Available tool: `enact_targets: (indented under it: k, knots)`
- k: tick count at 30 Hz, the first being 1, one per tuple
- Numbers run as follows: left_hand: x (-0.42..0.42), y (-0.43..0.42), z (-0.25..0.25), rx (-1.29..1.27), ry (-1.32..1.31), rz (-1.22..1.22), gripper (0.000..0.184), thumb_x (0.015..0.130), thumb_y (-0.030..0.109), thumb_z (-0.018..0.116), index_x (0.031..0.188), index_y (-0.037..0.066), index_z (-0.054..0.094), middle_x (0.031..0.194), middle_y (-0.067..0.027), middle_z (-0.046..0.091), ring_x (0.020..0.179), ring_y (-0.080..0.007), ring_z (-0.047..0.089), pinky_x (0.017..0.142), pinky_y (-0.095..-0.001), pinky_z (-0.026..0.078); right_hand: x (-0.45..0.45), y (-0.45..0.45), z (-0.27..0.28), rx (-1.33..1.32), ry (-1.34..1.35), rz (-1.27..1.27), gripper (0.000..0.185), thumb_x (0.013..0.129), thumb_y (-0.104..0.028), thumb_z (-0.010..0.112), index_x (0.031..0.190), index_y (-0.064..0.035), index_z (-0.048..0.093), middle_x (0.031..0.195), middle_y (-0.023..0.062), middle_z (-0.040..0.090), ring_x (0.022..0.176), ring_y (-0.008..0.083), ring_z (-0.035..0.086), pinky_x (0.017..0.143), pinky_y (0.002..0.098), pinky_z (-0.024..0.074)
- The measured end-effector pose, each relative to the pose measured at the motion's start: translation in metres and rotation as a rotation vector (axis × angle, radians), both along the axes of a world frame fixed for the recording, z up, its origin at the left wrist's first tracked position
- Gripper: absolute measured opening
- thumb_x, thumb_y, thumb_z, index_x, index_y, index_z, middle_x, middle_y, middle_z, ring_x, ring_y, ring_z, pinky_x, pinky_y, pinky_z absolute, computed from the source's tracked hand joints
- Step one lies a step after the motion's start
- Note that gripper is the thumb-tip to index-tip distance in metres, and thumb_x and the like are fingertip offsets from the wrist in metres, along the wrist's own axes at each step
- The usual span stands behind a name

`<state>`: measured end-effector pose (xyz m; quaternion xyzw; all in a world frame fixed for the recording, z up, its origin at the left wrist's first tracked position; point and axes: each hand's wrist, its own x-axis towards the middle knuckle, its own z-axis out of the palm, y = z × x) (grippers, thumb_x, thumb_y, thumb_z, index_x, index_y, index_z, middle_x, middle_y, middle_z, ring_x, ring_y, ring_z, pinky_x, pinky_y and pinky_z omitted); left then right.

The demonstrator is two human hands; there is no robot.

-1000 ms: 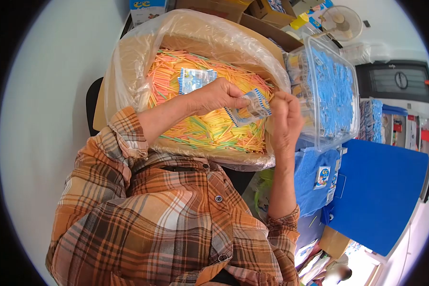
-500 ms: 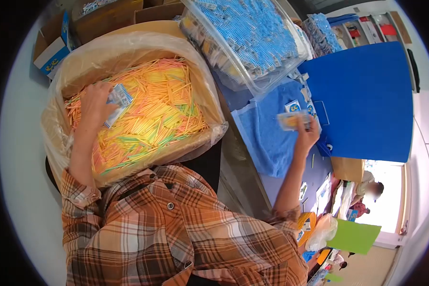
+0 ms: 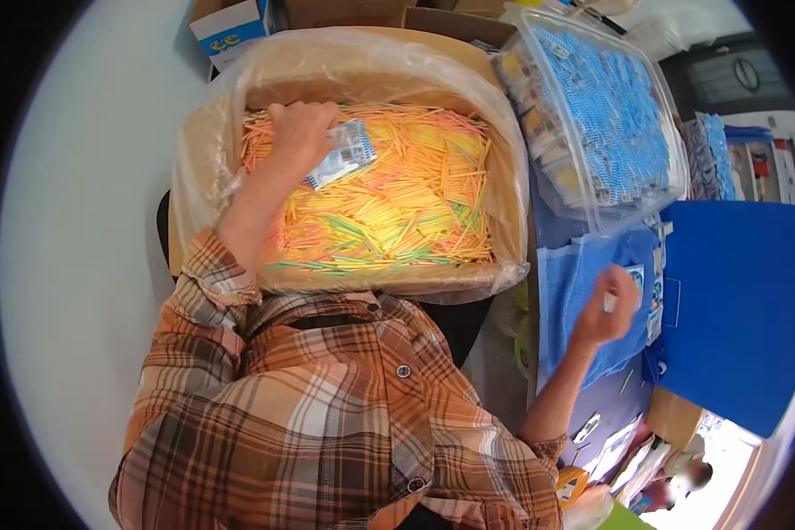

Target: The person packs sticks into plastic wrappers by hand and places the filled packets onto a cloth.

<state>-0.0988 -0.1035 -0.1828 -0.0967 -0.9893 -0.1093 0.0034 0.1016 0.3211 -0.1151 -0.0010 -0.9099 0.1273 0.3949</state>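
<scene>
My left hand (image 3: 306, 137) is closed on a small plastic packet (image 3: 344, 154) with blue striped edges, over the thin coloured sticks (image 3: 389, 199). Yellow, orange, pink and green sticks fill a plastic-lined cardboard box (image 3: 503, 177). Off to the right, my right hand (image 3: 609, 309) is above a blue cloth (image 3: 561, 291) with its fingers curled together. A small white patch shows at those fingers, too blurred to name. Just beyond them lies a white and blue printed card (image 3: 636, 278) on the cloth.
A clear plastic tub (image 3: 592, 190) full of blue-striped packets stands right of the box. Beside the cloth is a large blue panel (image 3: 733, 300). A white and blue carton (image 3: 230, 35) sits at the back left. Another person (image 3: 691, 473) is at the far lower right.
The view has swung, so the box appears farther right. The packet seen in my right hand earlier no longer shows clearly there. My left hand still holds its packet over the sticks.
</scene>
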Motion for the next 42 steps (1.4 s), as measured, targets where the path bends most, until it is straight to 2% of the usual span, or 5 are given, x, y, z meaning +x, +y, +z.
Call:
enact_targets:
  k: [6, 9, 27, 33, 42]
  knots:
    - [0.003, -0.004, 0.013, 0.051, -0.05, 0.003, 0.006, 0.072, 0.012, 0.067, 0.067, 0.016, 0.068, 0.071, -0.0055, 0.066, 0.076, -0.0255, 0.062, 0.072, -0.045, 0.03, -0.107, -0.132, -0.009, -0.12, -0.674, 0.479, 0.008, 0.077, -0.005, 0.062, 0.08, 0.0017, 0.063, 0.083, 0.0177, 0.063, 0.084, 0.036, 0.061, 0.073, 0.0428, 0.0479]
    - [0.004, -0.005, 0.015, 0.061, -0.023, -0.015, 0.007, 0.074, 0.012, 0.066, 0.068, 0.015, 0.069, 0.072, -0.0068, 0.067, 0.072, -0.0271, 0.061, 0.073, -0.0455, 0.031, -0.147, -0.129, -0.035, 0.283, -0.911, 0.508, 0.015, 0.076, -0.012, 0.064, 0.085, 0.0007, 0.062, 0.091, 0.0197, 0.06, 0.087, 0.0388, 0.059, 0.075, 0.0437, 0.0473]
    - [0.016, 0.024, 0.01, 0.223, 0.278, -0.137, 0.013, 0.072, 0.022, 0.073, 0.077, 0.012, 0.066, 0.077, -0.0011, 0.06, 0.083, -0.0212, 0.056, 0.08, -0.0419, 0.029, -0.159, -0.136, -0.064, 0.595, -0.841, 0.589, 0.008, 0.072, -0.002, 0.057, 0.066, 0.0029, 0.061, 0.082, 0.0192, 0.061, 0.072, 0.0355, 0.065, 0.066, 0.0431, 0.0534]
    - [0.03, 0.052, -0.003, 0.708, 0.0, -0.321, 0.013, 0.072, 0.018, 0.071, 0.075, 0.007, 0.066, 0.08, -0.0037, 0.065, 0.081, -0.0259, 0.06, 0.073, -0.0416, 0.042, -0.16, -0.134, -0.042, 0.281, -0.832, 0.651, 0.009, 0.07, -0.005, 0.062, 0.069, 0.0039, 0.061, 0.079, 0.019, 0.062, 0.071, 0.0367, 0.063, 0.065, 0.0424, 0.0497]
    - [0.058, 0.076, 0.014, 1.039, -0.239, -0.443, 0.046, 0.078, 0.018, 0.07, 0.117, 0.0, 0.053, 0.097, -0.015, 0.063, 0.091, -0.0239, 0.062, 0.078, -0.033, 0.049, -0.15, -0.176, 0.005, -0.573, -1.062, 0.573, 0.015, 0.078, -0.008, 0.068, 0.087, 0.0032, 0.067, 0.069, -0.002, 0.056, 0.064, 0.0022, 0.046, 0.054, 0.0231, 0.0385]
